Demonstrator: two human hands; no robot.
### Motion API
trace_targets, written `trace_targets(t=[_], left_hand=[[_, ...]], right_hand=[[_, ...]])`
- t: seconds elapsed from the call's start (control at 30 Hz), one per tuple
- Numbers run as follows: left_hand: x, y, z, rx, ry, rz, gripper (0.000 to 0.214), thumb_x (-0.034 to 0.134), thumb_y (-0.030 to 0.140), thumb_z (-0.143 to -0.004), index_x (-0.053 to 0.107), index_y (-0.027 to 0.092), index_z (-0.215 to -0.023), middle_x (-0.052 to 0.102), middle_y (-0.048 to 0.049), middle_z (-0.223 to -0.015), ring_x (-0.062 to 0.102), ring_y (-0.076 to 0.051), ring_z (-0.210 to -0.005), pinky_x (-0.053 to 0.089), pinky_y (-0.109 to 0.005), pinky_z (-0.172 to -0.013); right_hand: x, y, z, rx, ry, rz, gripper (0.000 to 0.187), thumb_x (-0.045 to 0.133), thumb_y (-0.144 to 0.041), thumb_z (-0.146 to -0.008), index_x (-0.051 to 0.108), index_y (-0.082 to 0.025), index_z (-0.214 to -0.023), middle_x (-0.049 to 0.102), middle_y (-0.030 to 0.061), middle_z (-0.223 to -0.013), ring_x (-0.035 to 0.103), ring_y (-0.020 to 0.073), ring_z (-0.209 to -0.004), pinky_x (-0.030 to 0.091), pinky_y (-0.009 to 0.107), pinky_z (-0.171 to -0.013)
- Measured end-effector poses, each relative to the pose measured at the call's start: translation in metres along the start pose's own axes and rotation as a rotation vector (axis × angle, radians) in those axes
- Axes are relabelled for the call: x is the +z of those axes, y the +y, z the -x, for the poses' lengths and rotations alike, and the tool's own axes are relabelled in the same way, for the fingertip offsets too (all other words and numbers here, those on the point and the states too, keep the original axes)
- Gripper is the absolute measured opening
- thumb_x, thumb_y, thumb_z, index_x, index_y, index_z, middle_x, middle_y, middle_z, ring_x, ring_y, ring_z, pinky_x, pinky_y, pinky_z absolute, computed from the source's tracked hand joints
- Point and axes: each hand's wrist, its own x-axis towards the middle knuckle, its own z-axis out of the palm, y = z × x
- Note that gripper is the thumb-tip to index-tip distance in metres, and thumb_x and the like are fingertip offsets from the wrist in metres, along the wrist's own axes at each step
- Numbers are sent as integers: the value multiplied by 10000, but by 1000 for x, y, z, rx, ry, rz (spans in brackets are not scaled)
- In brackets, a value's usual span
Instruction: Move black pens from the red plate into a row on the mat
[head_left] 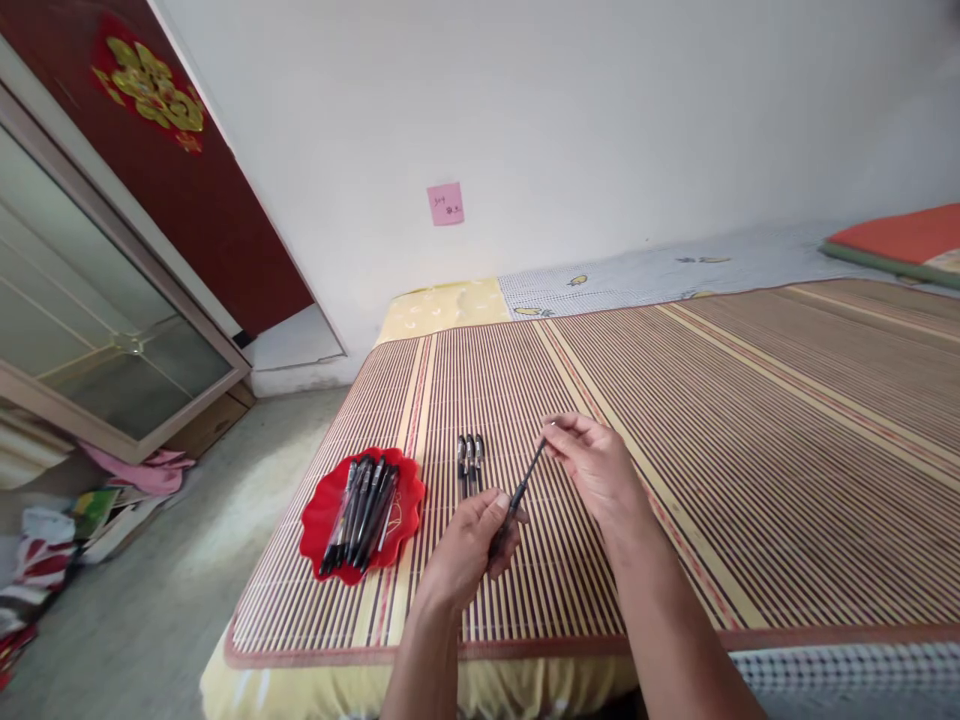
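Observation:
A slim dark pen (527, 474) is held slantwise above the mat. My left hand (480, 540) is closed around its lower part, the thumb lying along the barrel. My right hand (592, 460) pinches at its upper end, where the fingers hide the tip. Just beyond my left hand, three black-capped pens (471, 455) lie side by side on the striped mat, their lower ends partly covered by that hand. To the left sits a red scalloped plate (315, 510) with several dark pens (364, 510) heaped in it.
The bamboo mat (675, 430) covers a bed whose yellow front edge (315, 690) faces me. Folded orange and green bedding (900, 240) lies at the far right. A pink note (446, 204) is stuck on the wall. Clothes (45, 560) lie low at the left.

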Motion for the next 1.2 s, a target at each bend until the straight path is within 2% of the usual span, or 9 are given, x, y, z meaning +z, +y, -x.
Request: trace_targets(t=[0.1, 0.2, 0.27, 0.37, 0.5, 0.77, 0.9, 1.03, 1.2], left_hand=[[-7, 0, 0, 15, 17, -117, 493, 622, 639, -884, 610, 148, -841, 472, 77, -509, 327, -47, -369, 190, -221, -399], [-10, 1, -2, 65, 106, -104, 477, 652, 627, -870, 579, 161, -801, 488, 74, -525, 335, -42, -389, 199, -218, -420], [-8, 1, -3, 114, 178, -49, 462, 708, 602, -839, 582, 158, -828, 555, 51, -598, 358, -36, -414, 212, -211, -431], [-4, 1, -6, 152, 232, 13, 468, 775, 567, -791, 621, 144, -918, 639, 14, -713, 386, -30, -441, 230, -201, -441], [-1, -1, -6, 172, 254, 46, 418, 803, 511, -783, 590, 152, -776, 560, 52, -588, 356, -28, -435, 240, -193, -452], [-1, 2, -4, 111, 212, 182, 457, 850, 515, -724, 568, 158, -774, 478, 83, -550, 296, -27, -436, 199, -185, -437], [-1, -1, -5, 195, 298, 98, 423, 815, 513, -770, 570, 168, -772, 467, 85, -551, 323, -35, -443, 250, -181, -448], [0, -1, -5, 258, 406, 19, 374, 811, 478, -773, 595, 178, -828, 489, 80, -587, 380, -52, -467, 310, -184, -456], [7, 0, -4, 270, 399, -11, 360, 804, 472, -781, 596, 180, -822, 488, 71, -592, 400, -61, -486, 303, -184, -460]], right_hand=[[-11, -3, -7, -129, 278, -73, 319, 935, -354, -624, 772, -200, -852, 709, 13, -838, 626, 112, -738, 523, 257, -690], [-15, -5, -9, -202, 389, -117, 312, 931, -344, -616, 751, -200, -826, 711, 20, -861, 629, 119, -747, 527, 271, -685], [-10, -4, -7, -191, 363, -92, 308, 917, -349, -629, 747, -199, -837, 709, 21, -853, 627, 126, -738, 526, 284, -680], [7, 4, -2, -114, 236, -35, 324, 909, -370, -636, 755, -195, -861, 704, 16, -806, 623, 133, -711, 523, 298, -679], [28, 11, 4, -20, 95, -51, 318, 920, -381, -624, 768, -192, -830, 693, 11, -769, 611, 128, -698, 516, 292, -680], [24, -2, 10, 111, -168, -163, 260, 889, -356, -693, 795, -211, -887, 722, 33, -884, 618, 134, -785, 507, 279, -724], [21, -5, 11, 117, -188, -103, 237, 888, -358, -684, 786, -206, -836, 745, 50, -967, 630, 141, -817, 513, 275, -732], [23, -5, 11, 110, -138, -62, 250, 908, -361, -660, 771, -199, -791, 733, 30, -869, 626, 126, -754, 514, 253, -688], [36, -2, 15, 63, -134, -83, 273, 861, -436, -732, 759, -205, -837, 754, 44, -854, 695, 164, -817, 542, 262, -677]])
